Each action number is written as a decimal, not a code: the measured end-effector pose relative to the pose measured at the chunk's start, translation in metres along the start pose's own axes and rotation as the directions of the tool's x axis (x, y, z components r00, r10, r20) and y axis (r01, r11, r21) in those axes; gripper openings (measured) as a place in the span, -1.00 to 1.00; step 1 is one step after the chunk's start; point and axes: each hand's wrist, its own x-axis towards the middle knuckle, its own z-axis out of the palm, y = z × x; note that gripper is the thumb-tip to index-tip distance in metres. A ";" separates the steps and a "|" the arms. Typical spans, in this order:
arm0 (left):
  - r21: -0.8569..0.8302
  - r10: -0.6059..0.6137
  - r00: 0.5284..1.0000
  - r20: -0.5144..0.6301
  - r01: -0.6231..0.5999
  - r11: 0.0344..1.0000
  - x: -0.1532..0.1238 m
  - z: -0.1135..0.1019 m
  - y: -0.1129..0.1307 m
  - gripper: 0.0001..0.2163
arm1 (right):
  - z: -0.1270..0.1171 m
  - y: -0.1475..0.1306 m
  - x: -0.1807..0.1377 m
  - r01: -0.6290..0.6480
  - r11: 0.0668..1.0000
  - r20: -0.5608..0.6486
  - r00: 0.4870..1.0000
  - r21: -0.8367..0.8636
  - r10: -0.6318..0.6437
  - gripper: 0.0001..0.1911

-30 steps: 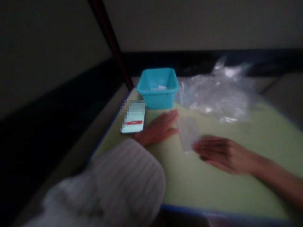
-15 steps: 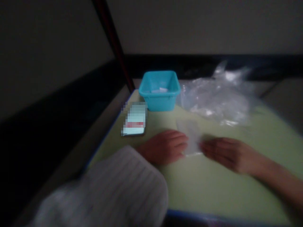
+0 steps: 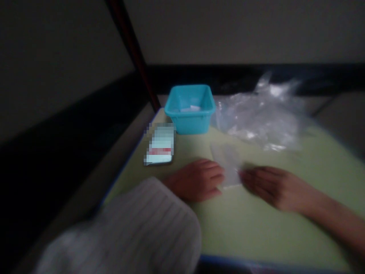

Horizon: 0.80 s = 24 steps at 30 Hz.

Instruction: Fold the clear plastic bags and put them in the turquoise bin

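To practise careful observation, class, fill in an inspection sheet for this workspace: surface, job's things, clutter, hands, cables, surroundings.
Surface: pale green table with blue edge, dimly lit.
Job's things: small clear bag lying flat between the hands.
Clutter: teal tub, phone, heap of clear plastic.
Hands: left hand, fingers curled, and right hand, fingers flat, both at the bag's edges.
Cables: nothing seen.
Surroundings: plain wall, dark red pole.
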 end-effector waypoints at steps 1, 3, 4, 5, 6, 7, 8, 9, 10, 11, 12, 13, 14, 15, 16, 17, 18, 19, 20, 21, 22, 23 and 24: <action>0.005 0.000 1.000 0.000 0.000 1.000 0.000 0.001 0.000 -0.81 | 0.000 0.000 0.000 -0.003 1.000 0.007 1.000 0.016 0.003 -0.72; 0.011 0.001 1.000 -0.001 -0.001 1.000 0.000 0.002 0.000 -0.81 | 0.002 0.000 0.001 -0.029 0.998 0.015 0.999 0.056 0.028 -0.70; 0.012 0.000 1.000 -0.003 0.000 1.000 0.000 0.003 0.000 -0.81 | 0.002 0.000 0.001 -0.051 0.996 0.019 0.999 0.078 0.049 -0.70; 0.010 -0.002 1.000 -0.008 0.002 1.000 0.000 0.004 0.001 -0.81 | 0.003 0.000 0.002 -0.072 0.992 0.015 0.997 0.099 0.071 -0.69; 0.008 -0.006 1.000 -0.016 0.006 1.000 0.000 0.005 0.001 -0.80 | 0.004 0.000 0.003 -0.094 0.988 0.007 0.996 0.120 0.094 -0.69; 0.004 -0.013 1.000 -0.027 0.013 1.000 0.000 0.006 0.001 -0.79 | 0.005 0.000 0.004 -0.114 0.984 -0.002 0.993 0.137 0.115 -0.70; -0.001 -0.020 0.999 -0.037 0.020 1.000 0.000 0.007 0.002 -0.78 | 0.006 0.000 0.004 -0.133 0.979 -0.006 0.991 0.154 0.135 -0.71; -0.007 -0.026 0.998 -0.050 0.025 1.000 0.000 0.007 0.002 -0.76 | 0.007 0.000 0.005 -0.151 0.973 -0.009 0.988 0.174 0.154 -0.73; -0.011 -0.031 0.997 -0.065 0.030 0.999 0.000 0.008 0.002 -0.74 | 0.008 0.001 0.005 -0.169 0.965 -0.015 0.984 0.200 0.175 -0.75; -0.011 -0.037 0.996 -0.082 0.036 0.999 0.001 0.009 0.002 -0.73 | 0.009 0.001 0.006 -0.192 0.954 -0.017 0.979 0.229 0.202 -0.77; -0.007 -0.044 0.994 -0.102 0.043 0.999 0.001 0.010 0.002 -0.74 | 0.009 0.001 0.005 -0.218 0.941 -0.017 0.973 0.258 0.230 -0.79; 0.004 -0.051 0.991 -0.121 0.052 0.999 0.001 0.011 0.002 -0.78 | 0.010 0.002 0.005 -0.243 0.927 -0.016 0.966 0.284 0.258 -0.80; 0.016 -0.060 0.989 -0.139 0.063 0.998 0.002 0.012 0.002 -0.81 | 0.010 0.002 0.005 -0.265 0.914 -0.011 0.959 0.308 0.282 -0.80; 0.026 -0.071 0.985 -0.155 0.076 0.997 0.002 0.013 0.001 -0.84 | 0.010 0.002 0.004 -0.284 0.900 -0.005 0.953 0.330 0.302 -0.79; 0.029 -0.080 0.983 -0.168 0.086 0.996 0.003 0.015 0.000 -0.84 | 0.010 0.003 0.004 -0.297 0.886 0.003 0.949 0.356 0.317 -0.78; 0.025 -0.087 0.980 -0.179 0.092 0.995 0.003 0.016 0.000 -0.83 | 0.010 0.004 0.003 -0.302 0.870 0.009 0.946 0.389 0.324 -0.79; 0.016 -0.092 0.978 -0.188 0.097 0.995 0.003 0.017 -0.001 -0.82 | 0.010 0.004 0.003 -0.300 0.855 0.016 0.946 0.424 0.324 -0.80; 0.004 -0.096 0.976 -0.195 0.099 0.995 0.004 0.018 -0.001 -0.81 | 0.010 0.005 0.003 -0.293 0.842 0.019 0.948 0.453 0.319 -0.81; -0.007 -0.096 0.975 -0.200 0.097 0.995 0.004 0.019 -0.001 -0.81 | 0.010 0.005 0.002 -0.280 0.835 0.016 0.951 0.473 0.310 -0.81; -0.013 -0.093 0.974 -0.206 0.092 0.996 0.004 0.019 -0.001 -0.81 | 0.010 0.006 0.002 -0.263 0.838 0.006 0.955 0.478 0.296 -0.80; -0.016 -0.089 0.973 -0.212 0.087 0.996 0.004 0.019 -0.001 -0.81 | 0.011 0.006 0.003 -0.245 0.848 -0.008 0.960 0.470 0.281 -0.78; -0.017 -0.085 0.972 -0.217 0.084 0.996 0.004 0.018 0.000 -0.80 | 0.012 0.007 0.003 -0.226 0.861 -0.025 0.964 0.455 0.266 -0.78; -0.022 -0.084 0.971 -0.222 0.081 0.996 0.004 0.018 0.001 -0.80 | 0.013 0.007 0.003 -0.209 0.872 -0.041 0.967 0.443 0.253 -0.79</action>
